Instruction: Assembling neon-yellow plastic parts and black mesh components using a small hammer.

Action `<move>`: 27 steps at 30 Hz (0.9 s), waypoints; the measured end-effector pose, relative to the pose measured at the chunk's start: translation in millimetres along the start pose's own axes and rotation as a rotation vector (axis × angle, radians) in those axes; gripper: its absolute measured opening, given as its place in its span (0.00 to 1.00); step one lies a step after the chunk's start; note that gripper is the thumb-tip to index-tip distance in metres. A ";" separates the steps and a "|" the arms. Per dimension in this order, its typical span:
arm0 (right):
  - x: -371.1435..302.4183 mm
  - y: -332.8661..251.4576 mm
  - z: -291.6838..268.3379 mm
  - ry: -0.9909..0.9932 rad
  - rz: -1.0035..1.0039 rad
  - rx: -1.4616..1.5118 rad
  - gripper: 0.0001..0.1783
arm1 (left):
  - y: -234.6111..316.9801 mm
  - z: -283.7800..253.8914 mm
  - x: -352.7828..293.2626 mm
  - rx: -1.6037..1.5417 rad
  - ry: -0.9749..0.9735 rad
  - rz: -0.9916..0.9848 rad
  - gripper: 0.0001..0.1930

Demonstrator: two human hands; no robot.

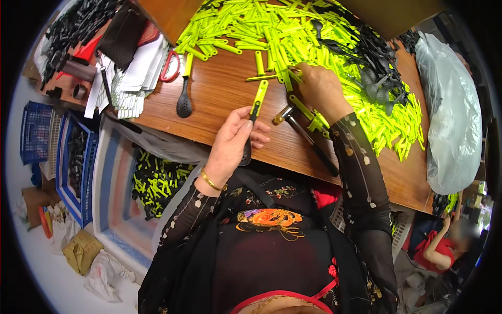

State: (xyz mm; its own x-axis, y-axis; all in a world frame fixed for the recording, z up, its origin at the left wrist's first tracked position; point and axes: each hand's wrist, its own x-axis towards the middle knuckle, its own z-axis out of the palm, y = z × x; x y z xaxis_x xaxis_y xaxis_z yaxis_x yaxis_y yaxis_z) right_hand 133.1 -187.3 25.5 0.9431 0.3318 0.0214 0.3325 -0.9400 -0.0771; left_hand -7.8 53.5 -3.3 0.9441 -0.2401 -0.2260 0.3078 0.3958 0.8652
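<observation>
My left hand [235,133] is closed around a small black kitchen utensil with a lime-green handle [259,97] that points up and away from me. Its dark head [246,155] shows below my fingers, partly hidden by the hand. At the near edge of the heap of loose lime-green handles [256,23], my right hand [319,89] has its fingers bent down and closed on a green handle [295,77]. A hammer [308,138] with a brass-coloured face lies below that hand, beside green pieces [316,123]. Left of centre rests a black slotted spoon [184,102] with a green handle.
Black utensil heads [374,86] lie on the heap at right, by a pale plastic bag [449,115]. Papers [133,83] and red-handled scissors [170,67] are at left. Below the table stands a lined bin [157,180] of green-and-black pieces. Another person [436,248] sits at far right.
</observation>
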 end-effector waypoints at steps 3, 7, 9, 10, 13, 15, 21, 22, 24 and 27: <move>-8.1 9.3 12.4 0.250 -0.015 0.181 0.13 | -4.8 3.9 -2.8 0.070 0.000 0.035 0.19; -38.4 -3.8 -15.8 0.064 0.198 1.040 0.12 | -3.9 9.0 -11.7 0.133 -0.005 0.006 0.20; -56.2 -20.6 -14.3 0.076 0.125 1.452 0.10 | -5.8 13.8 -13.1 0.085 -0.024 -0.010 0.20; -63.7 -32.7 -15.5 0.025 0.126 1.496 0.08 | -7.7 19.1 -13.7 0.110 -0.004 0.038 0.19; -74.3 -51.3 -17.1 -0.117 0.157 1.559 0.08 | -6.0 28.3 -14.9 0.183 0.011 0.078 0.20; -77.2 -54.7 -8.9 -0.045 0.087 1.646 0.10 | -12.2 31.5 -12.8 0.324 -0.012 0.222 0.19; -95.0 -62.0 -14.7 0.023 -0.077 1.668 0.10 | -4.1 33.6 -17.7 0.258 -0.048 0.152 0.19; -96.8 -60.0 -17.0 0.010 -0.071 1.569 0.10 | -1.5 34.9 -19.9 0.257 -0.048 0.149 0.19; -100.0 -59.4 -35.2 -0.024 -0.068 1.492 0.09 | 5.8 37.2 -24.7 -0.026 -0.119 -0.055 0.19; -99.6 -56.5 -52.0 0.025 -0.061 1.396 0.07 | 9.7 38.6 -25.6 -0.036 -0.111 -0.053 0.19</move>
State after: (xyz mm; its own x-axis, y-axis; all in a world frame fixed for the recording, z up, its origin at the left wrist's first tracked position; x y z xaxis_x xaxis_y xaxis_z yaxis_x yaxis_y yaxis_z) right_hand 20.7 -171.5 79.5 0.9321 0.3539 0.0769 0.1063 -0.0644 -0.9922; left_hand -33.5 29.3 28.2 0.9081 -0.3576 -0.2180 0.3627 0.4111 0.8364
